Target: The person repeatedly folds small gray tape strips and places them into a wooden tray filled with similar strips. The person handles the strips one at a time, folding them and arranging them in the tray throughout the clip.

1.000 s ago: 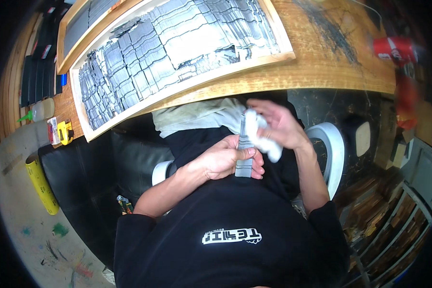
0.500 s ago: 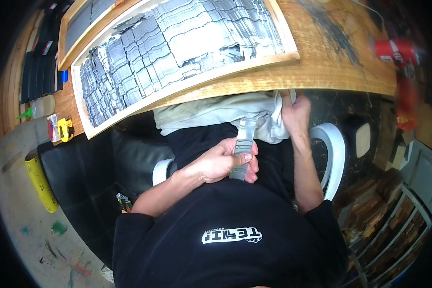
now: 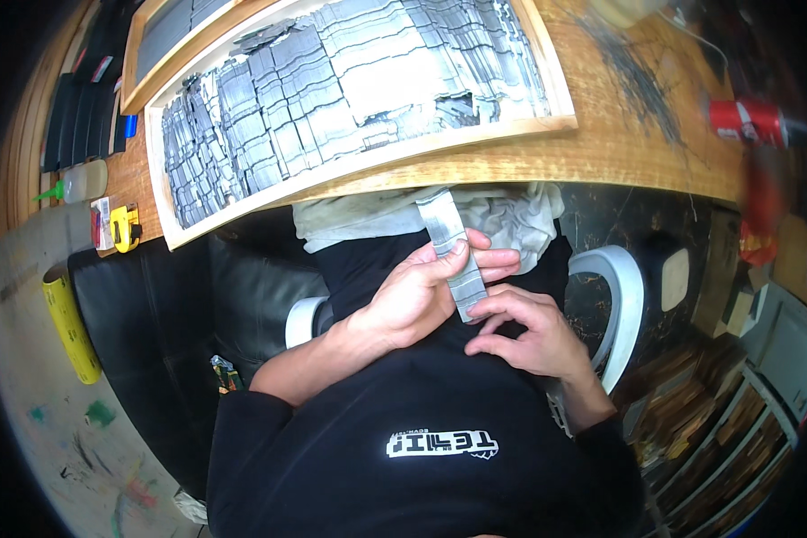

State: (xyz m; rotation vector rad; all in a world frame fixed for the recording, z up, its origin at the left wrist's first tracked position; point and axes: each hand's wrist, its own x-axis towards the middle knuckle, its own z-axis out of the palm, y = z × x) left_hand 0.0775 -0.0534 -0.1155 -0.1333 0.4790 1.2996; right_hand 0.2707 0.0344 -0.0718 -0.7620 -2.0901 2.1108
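A narrow grey strip (image 3: 443, 218) with wavy dark bands lies slanted across my left hand (image 3: 417, 289), pinched by the thumb against the fingers. My right hand (image 3: 540, 334) is at the strip's lower end, fingertips touching it, thumb held apart. Beyond the hands a pale cloth (image 3: 533, 215) is draped over my lap under the table edge. On the table, a wood-framed tray (image 3: 560, 125) contains many similar grey banded pieces set side by side, with a few broken-looking ones among them.
The wooden table (image 3: 619, 166) carries a red can (image 3: 744, 123) at right. A yellow tape measure (image 3: 125, 229) and a green-tipped bottle (image 3: 86, 179) sit at left. White chair arms (image 3: 629, 305) flank me. A yellow roll (image 3: 70, 327) stands left of the black seat.
My right hand has left the cloth and come down to the strip's lower end. The strip, still in my left hand, has tilted with its top toward the left.
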